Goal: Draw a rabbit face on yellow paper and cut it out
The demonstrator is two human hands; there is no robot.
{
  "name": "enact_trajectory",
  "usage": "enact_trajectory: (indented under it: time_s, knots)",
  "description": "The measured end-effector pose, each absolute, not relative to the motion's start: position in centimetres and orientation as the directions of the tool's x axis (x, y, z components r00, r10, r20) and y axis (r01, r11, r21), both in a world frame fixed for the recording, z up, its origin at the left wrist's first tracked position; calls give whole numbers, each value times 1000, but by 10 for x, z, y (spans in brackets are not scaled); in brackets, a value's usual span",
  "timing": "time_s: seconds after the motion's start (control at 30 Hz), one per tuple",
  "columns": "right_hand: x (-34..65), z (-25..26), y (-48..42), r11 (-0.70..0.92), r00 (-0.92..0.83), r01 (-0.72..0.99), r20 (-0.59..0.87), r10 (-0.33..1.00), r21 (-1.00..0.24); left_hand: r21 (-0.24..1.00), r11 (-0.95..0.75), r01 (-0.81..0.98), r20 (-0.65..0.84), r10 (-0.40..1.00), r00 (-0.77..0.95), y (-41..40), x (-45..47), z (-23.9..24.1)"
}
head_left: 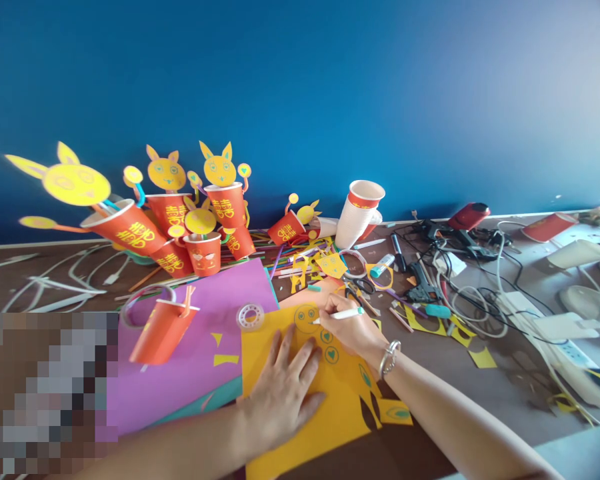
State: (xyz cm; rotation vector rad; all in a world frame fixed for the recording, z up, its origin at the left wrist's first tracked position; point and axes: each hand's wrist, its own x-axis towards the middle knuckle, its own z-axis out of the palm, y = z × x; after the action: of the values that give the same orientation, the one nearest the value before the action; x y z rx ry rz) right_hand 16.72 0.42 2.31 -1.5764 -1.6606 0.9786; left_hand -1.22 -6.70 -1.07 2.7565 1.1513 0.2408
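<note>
My left hand (285,380) lies flat with fingers spread on a yellow sheet of paper (275,453). In my right hand (347,333) is a white marker (344,315) with a teal end, its tip at a round face (307,319) drawn on the sheet. Below that face are small circles with hearts (331,355) inside. Leaf-like ear shapes (364,375) are drawn along the sheet's right side, by a cut-out hole. A small yellow offcut (396,412) with another ear shape lies at that edge. A bracelet is on my right wrist.
Red paper cups (130,230) with yellow animal faces stand at the back left. A tape roll (251,317) and a red cup (164,331) sit on purple paper (180,393). White stacked cups (360,210), scissors (360,288), a glue gun (423,283) and tangled cables (475,310) occupy the right.
</note>
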Motion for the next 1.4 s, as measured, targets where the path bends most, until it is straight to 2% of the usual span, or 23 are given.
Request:
enact_trajectory:
  time_s: [0.93,1.17,1.4]
  knots:
    - [169,22,5,-44,-29,474,-66,997,-879,151,-711,687,87,701,707,-67,-11,-10]
    - [170,24,4,51,-158,519,-37,987,-853,172,-704,689,108,709,697,-67,-12,-12]
    - [170,0,6,118,-132,492,60,989,-862,158,-715,682,104,698,708,-67,-11,-12]
